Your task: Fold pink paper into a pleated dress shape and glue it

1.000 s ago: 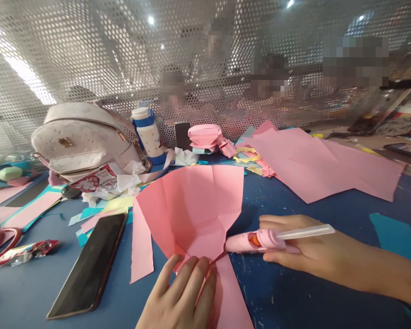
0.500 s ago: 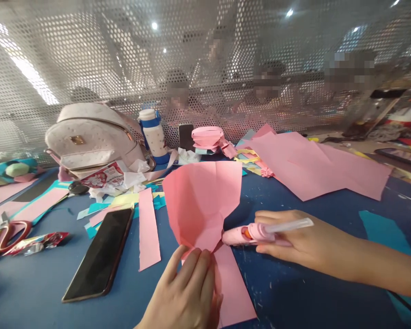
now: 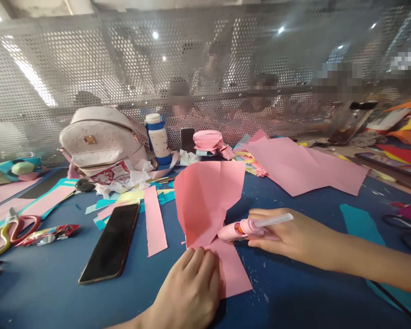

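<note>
A pink sheet of paper (image 3: 210, 196) stands up in a curve in front of me, narrowing at the bottom. My left hand (image 3: 192, 285) is closed at that narrow part, knuckles up, its fingertips hidden. From there a flat pink piece of paper (image 3: 234, 272) spreads over the table towards me. In my right hand (image 3: 284, 233) lies a pink hot glue gun (image 3: 248, 229) with a clear glue stick poking out of its back. Its nozzle end is at the right side of the narrow part; I cannot tell whether it touches.
To the left lie a phone (image 3: 111, 242), a pink paper strip (image 3: 155, 221), scissors (image 3: 15, 228) and a candy wrapper (image 3: 51, 234). A backpack (image 3: 102, 137) and a bottle (image 3: 158, 139) stand before the perforated screen (image 3: 130, 59). Large pink sheets (image 3: 304, 162) and blue paper (image 3: 363, 226) are right.
The view has shifted a little. My left hand's fingers have curled in more at the paper's narrow part. The glue gun stays in my right hand beside it.
</note>
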`<state>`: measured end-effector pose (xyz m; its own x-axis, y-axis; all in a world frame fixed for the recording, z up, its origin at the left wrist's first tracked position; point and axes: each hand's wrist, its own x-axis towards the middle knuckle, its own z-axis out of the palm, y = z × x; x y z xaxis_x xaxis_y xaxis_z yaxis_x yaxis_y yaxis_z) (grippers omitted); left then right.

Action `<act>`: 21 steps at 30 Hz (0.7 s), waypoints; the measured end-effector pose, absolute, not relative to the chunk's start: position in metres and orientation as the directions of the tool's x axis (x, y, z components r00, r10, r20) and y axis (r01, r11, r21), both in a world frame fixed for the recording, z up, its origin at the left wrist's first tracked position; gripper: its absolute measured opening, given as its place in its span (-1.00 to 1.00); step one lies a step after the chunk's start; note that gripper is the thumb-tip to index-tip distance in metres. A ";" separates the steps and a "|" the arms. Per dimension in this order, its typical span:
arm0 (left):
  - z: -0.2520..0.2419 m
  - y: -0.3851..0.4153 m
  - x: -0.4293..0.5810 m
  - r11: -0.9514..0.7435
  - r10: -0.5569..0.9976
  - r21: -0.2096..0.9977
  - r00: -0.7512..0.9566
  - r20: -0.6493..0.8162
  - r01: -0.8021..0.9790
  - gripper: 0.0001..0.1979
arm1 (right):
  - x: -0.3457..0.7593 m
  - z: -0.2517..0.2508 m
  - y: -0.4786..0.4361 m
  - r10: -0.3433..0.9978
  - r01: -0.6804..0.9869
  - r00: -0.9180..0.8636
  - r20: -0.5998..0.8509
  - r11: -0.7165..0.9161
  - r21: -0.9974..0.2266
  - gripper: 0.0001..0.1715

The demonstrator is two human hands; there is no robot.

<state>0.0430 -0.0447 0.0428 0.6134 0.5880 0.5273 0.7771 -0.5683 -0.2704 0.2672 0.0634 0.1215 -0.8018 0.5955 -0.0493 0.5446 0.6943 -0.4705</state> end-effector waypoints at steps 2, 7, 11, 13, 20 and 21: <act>0.042 -0.048 0.043 -0.576 0.577 -0.274 0.620 0.532 0.770 -0.88 | 0.265 0.122 0.061 0.582 0.534 -0.811 -0.052 0.702 -0.471 -0.66; 0.043 -0.052 0.043 -0.583 0.595 -0.266 0.626 0.504 0.768 -0.89 | 0.262 0.123 0.055 0.608 0.561 -0.793 -0.049 0.696 -0.448 -0.63; 0.043 -0.053 0.042 -0.581 0.588 -0.266 0.623 0.516 0.769 -0.93 | 0.263 0.121 0.051 0.620 0.578 -0.782 -0.056 0.690 -0.436 -0.63; 0.043 -0.053 0.042 -0.576 0.588 -0.268 0.619 0.521 0.773 -0.92 | 0.264 0.120 0.050 0.639 0.594 -0.768 -0.042 0.687 -0.419 -0.63; 0.041 -0.053 0.041 -0.573 0.584 -0.275 0.620 0.524 0.772 -0.87 | 0.268 0.124 0.049 0.650 0.609 -0.758 -0.057 0.674 -0.419 -0.65; 0.041 -0.053 0.041 -0.570 0.588 -0.280 0.622 0.517 0.772 -0.86 | 0.269 0.124 0.050 0.650 0.612 -0.757 -0.062 0.673 -0.417 -0.65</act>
<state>0.0412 -0.0527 0.0414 0.6219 0.5877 0.5175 0.7721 -0.5705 -0.2801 0.2690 0.0495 0.1244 -0.7571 0.6503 -0.0619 0.6118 0.6725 -0.4165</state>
